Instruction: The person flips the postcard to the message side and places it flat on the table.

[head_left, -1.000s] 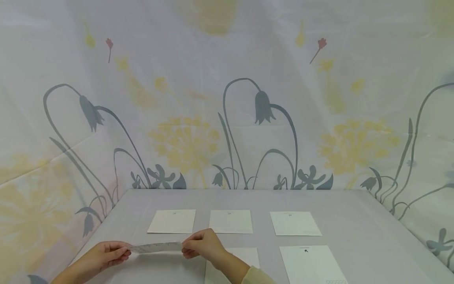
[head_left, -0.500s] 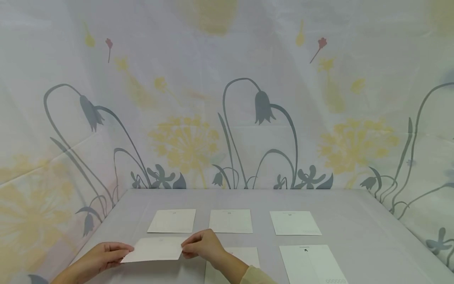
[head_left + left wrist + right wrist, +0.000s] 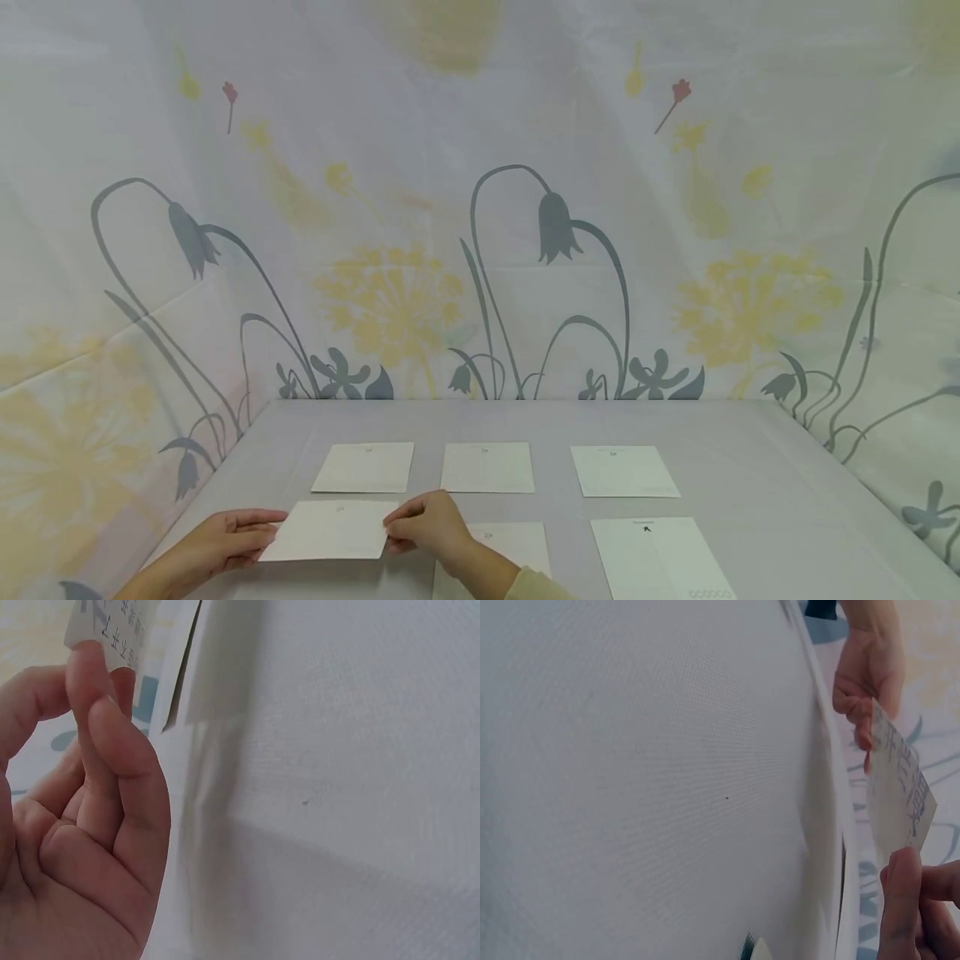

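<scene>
Between the two hands is a white paper card (image 3: pixel 330 533), its nearly blank side up with a small mark near the far edge. The left hand (image 3: pixel 213 546) pinches its left edge, thumb against fingers. At the opposite edge, the right hand (image 3: pixel 435 529) pinches it between thumb and fingertips. Dark printed characters show on the card's underside (image 3: pixel 896 787) in the right wrist view. A corner of the same card (image 3: pixel 124 630), also with characters, rises above the left fingertips in the left wrist view. The card hangs low over the table.
Three similar cards lie in a back row: left (image 3: pixel 367 467), middle (image 3: pixel 487 467) and right (image 3: pixel 625 472). In front, one card (image 3: pixel 521 542) lies partly behind the right forearm, and a larger one (image 3: pixel 660 558) with an arrow lies beside it. A flower-patterned curtain (image 3: pixel 525 317) surrounds the table.
The held card has turned from nearly edge-on, with printing showing, to nearly flat with its pale side up. Its near edge has come down slightly. Both hands keep their grip almost in place.
</scene>
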Action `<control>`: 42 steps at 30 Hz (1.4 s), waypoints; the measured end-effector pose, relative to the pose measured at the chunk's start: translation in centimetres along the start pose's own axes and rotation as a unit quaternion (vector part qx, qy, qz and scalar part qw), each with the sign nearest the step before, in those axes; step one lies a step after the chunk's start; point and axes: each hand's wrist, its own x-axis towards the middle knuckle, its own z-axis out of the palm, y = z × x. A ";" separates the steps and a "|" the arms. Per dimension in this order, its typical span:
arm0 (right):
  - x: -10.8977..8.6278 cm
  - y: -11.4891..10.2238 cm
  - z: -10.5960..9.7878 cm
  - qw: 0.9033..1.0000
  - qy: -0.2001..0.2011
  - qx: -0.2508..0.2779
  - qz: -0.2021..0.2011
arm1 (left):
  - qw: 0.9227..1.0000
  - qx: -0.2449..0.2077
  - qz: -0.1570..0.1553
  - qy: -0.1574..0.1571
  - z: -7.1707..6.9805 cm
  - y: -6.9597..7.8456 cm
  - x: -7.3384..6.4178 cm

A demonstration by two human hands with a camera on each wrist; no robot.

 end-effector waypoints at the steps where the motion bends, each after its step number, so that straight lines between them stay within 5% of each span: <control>1: 0.0 0.0 0.0 1.000 0.001 0.001 0.003 | 1.000 0.005 -0.005 0.008 0.1 0.0 0.0; 13: -0.3 0.7 0.6 0.999 0.029 -0.009 0.015 | 0.994 0.080 -0.025 0.065 0.8 -0.3 0.3; 25: -0.6 1.2 1.0 0.999 0.030 -0.010 0.034 | 0.986 0.143 -0.039 0.077 1.6 -0.4 0.4; 42: -0.7 1.0 1.0 0.995 0.019 -0.090 0.044 | 0.979 0.185 -0.037 0.079 2.1 -0.2 0.3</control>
